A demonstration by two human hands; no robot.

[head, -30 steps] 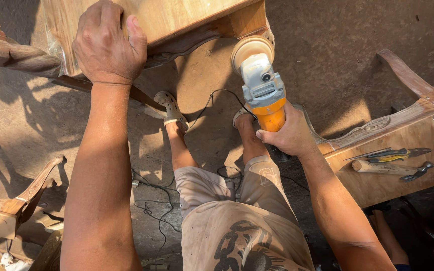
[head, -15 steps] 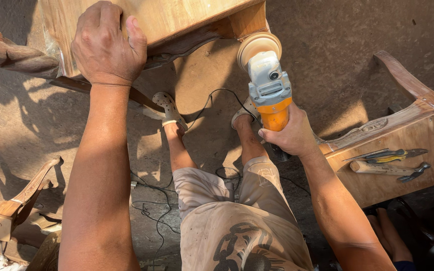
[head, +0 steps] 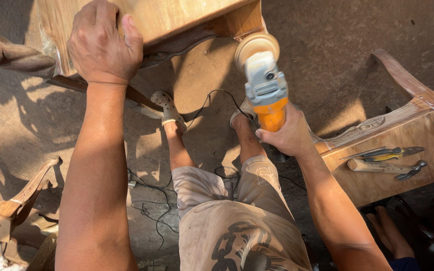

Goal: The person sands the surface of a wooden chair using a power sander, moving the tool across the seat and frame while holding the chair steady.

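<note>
Left hand (head: 104, 45) lies palm-down on the top edge of a pale wooden furniture piece (head: 167, 17), fingers spread and curled over the wood; grip pressing flat on it, not closed around anything

Right hand (head: 287, 135) holds an angle grinder (head: 264, 83), grip clamped around its orange rear body. Grinder's grey head points away from the person; its round sanding disc (head: 257, 46) sits just under the lower right corner of the wooden piece, touching or very nearly touching the wood; exact contact cannot be told

Black power cord (head: 212, 100) loops over the dirt floor (head: 337, 65) between the person's feet. Both feet in pale sandals (head: 167, 106), planted under the workpiece. Person wears dusty beige shorts (head: 237, 221)

To the right, well apart from the grinder: another unfinished carved chair frame (head: 403, 150) with a flat wooden seat panel carrying hand tools: a yellow-handled tool (head: 383, 154), a wood-handled tool (head: 377, 166) and a dark metal tool (head: 412, 170)

Lower left: more carved wooden parts (head: 11, 200) lying on the floor. Strong sunlight, hard shadows across the ground
</note>
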